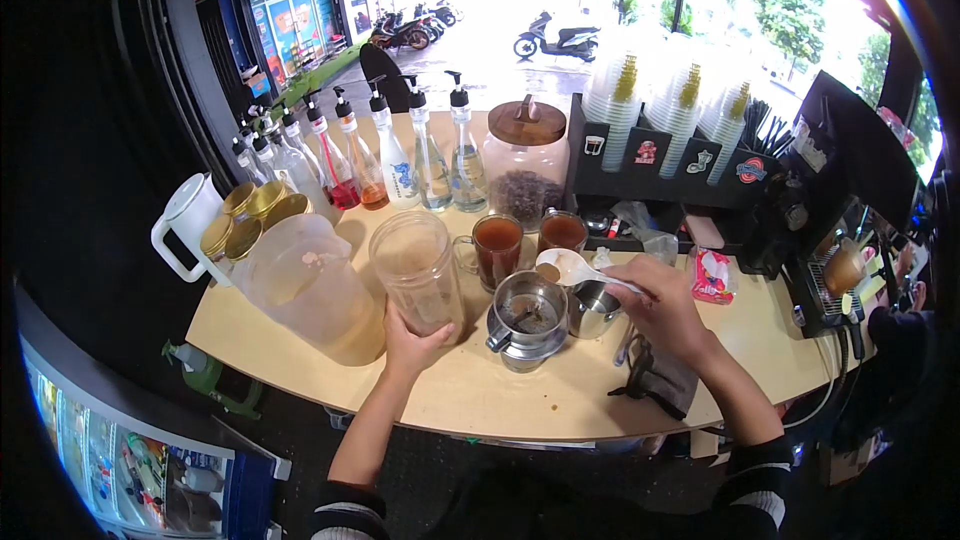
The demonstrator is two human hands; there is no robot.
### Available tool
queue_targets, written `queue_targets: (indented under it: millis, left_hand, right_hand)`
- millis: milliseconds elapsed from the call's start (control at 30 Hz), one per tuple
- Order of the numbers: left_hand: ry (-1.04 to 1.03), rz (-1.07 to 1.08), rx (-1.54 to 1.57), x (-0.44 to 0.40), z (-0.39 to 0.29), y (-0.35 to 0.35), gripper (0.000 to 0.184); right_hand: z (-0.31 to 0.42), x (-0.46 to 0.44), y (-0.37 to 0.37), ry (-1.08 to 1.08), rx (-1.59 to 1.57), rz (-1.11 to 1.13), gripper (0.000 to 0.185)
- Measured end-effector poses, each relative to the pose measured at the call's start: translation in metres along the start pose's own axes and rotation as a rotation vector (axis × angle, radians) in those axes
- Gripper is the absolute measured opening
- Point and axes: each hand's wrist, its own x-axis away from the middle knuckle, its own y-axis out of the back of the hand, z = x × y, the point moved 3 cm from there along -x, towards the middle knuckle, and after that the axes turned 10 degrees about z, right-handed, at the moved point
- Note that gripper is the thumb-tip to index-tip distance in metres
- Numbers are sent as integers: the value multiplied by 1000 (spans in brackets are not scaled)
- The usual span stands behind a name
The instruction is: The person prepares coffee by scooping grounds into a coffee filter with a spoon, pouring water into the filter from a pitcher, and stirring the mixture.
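Note:
My left hand (416, 342) is wrapped round the lower part of a clear plastic jar (412, 265), which stands upright and open on the counter. Between the fingers of my right hand (662, 305) is the handle of a white spoon (578, 268), with some brown powder in its bowl. The spoon is just above the far rim of a metal drip coffee filter (528, 310), which has dark grounds inside. A small steel cup (594, 312) stands beside the filter, partly hidden by my hand. Behind them are two glass mugs of brown drink (497, 245) (563, 232).
A large translucent pitcher (305, 280) stands left of the jar. Pump bottles (432, 170) line the back, next to a wooden-lidded jar (527, 175). A black cup organizer (655, 165) stands at back right. A dark cloth (660, 385) lies near the front edge.

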Motion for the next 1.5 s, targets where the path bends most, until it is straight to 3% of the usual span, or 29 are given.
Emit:
queue_targets:
  millis: [100, 467, 500, 733, 933, 1233, 1333, 1433, 1500]
  left_hand:
    - [1, 5, -22, 0, -3, 1, 87]
    - [51, 0, 30, 3, 1, 0, 88]
    - [54, -1, 54, 3, 3, -1, 88]
    - [30, 7, 85, 1, 8, -2, 87]
    - [64, -14, 39, 5, 9, 2, 86]
    - [63, 6, -65, 5, 1, 3, 112]
    - [57, 18, -119, 7, 1, 7, 111]
    - [21, 36, -170, 8, 2, 9, 112]
    - [45, 46, -119, 9, -1, 7, 113]
  right_hand:
    - [1, 0, -1, 106, 37, -19, 18]
    - [11, 23, -3, -83, -129, 36, 21]
    - [18, 23, -5, 4, -14, 54, 21]
    - [17, 24, -12, 24, -6, 54, 23]
    - [12, 24, -9, -76, -87, 44, 20]
    - [38, -58, -5, 157, -47, 25, 20]
    - [63, -105, -10, 325, 167, 13, 20]
    - [82, -134, -28, 548, 768, 144, 20]
    - [86, -147, -49, 566, 820, 229, 20]
